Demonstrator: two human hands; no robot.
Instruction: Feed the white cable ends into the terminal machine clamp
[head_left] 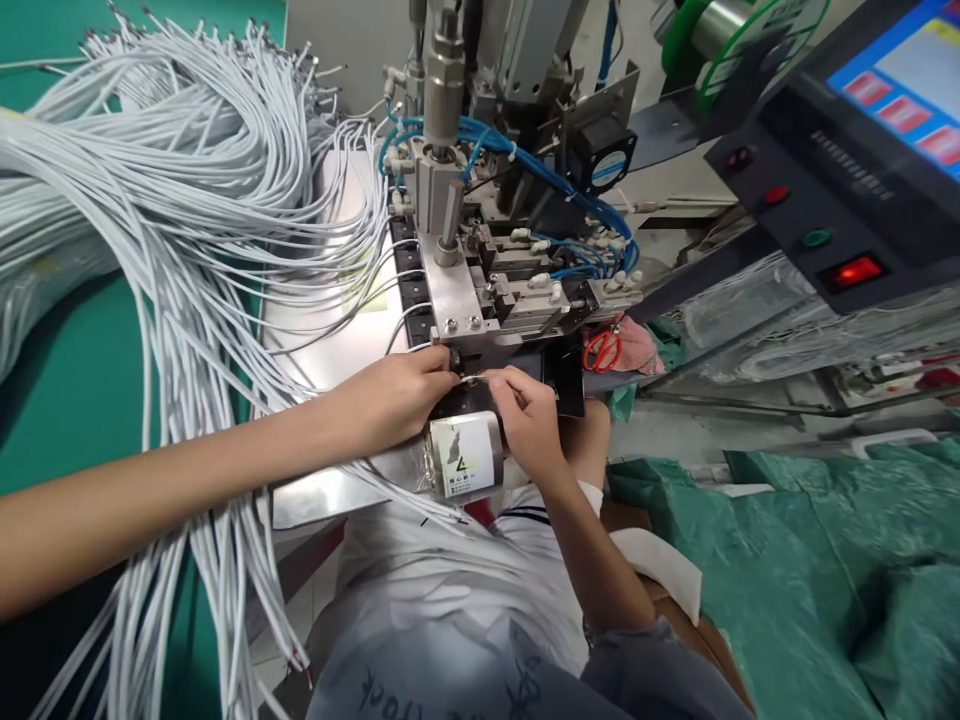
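Between my two hands a short stretch of white cable [472,379] runs across the front of the machine [450,290]. My left hand [409,395] pinches it from the left, fingers closed. From the right, my right hand [525,415] is closed on the cable's other end, thumb and forefinger together. Just below the hands sits a metal cover with a white label [465,458]. Several white cables lead from the machine's row of black holders [412,290] back to a large bundle of white cables [225,170] at the left.
Blue air hoses [525,160] loop over the machine. Red-handled scissors [602,350] lie by a pink cloth [637,345] at its right. A control panel [810,215] with a lit red switch and a green wire spool [712,40] stand upper right. Green sheeting [787,570] lies lower right.
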